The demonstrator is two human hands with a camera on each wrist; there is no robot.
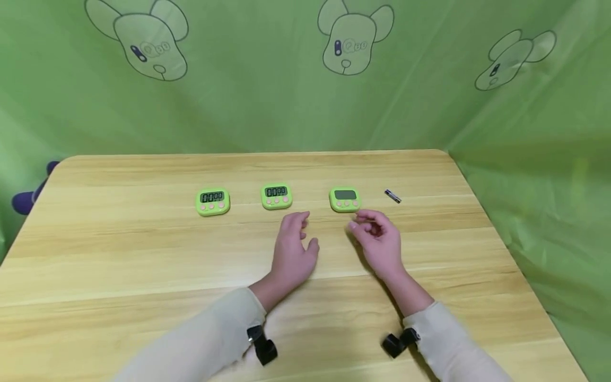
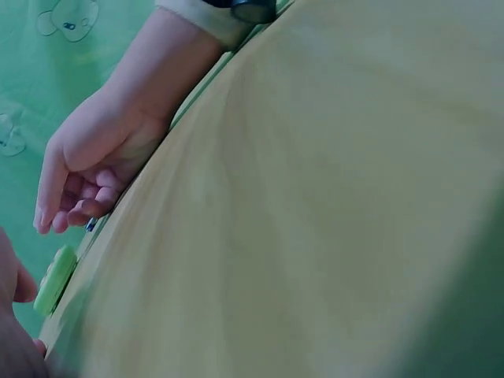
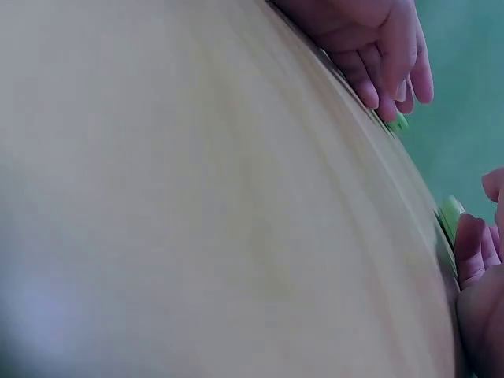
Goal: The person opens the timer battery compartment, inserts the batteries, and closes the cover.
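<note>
Three green digital timers lie in a row on the table: the left timer (image 1: 212, 202) and the middle timer (image 1: 276, 196) show digits, while the right timer (image 1: 345, 200) has a blank grey screen. To its right is a small dark battery (image 1: 393, 196). My left hand (image 1: 295, 252) hovers below the middle timer, fingers relaxed and thumb apart, holding nothing. Just below the right timer's lower right corner, my right hand (image 1: 379, 244) has loosely bent fingers with nothing between them. The left wrist view catches the right timer (image 2: 55, 280) between both hands.
The wooden table (image 1: 143, 254) has rounded far corners. Behind it and along the right side hangs a green curtain (image 1: 267, 95) with printed bear heads. Something purple (image 1: 28, 199) shows beyond the left edge. Each sleeve carries a black wrist camera.
</note>
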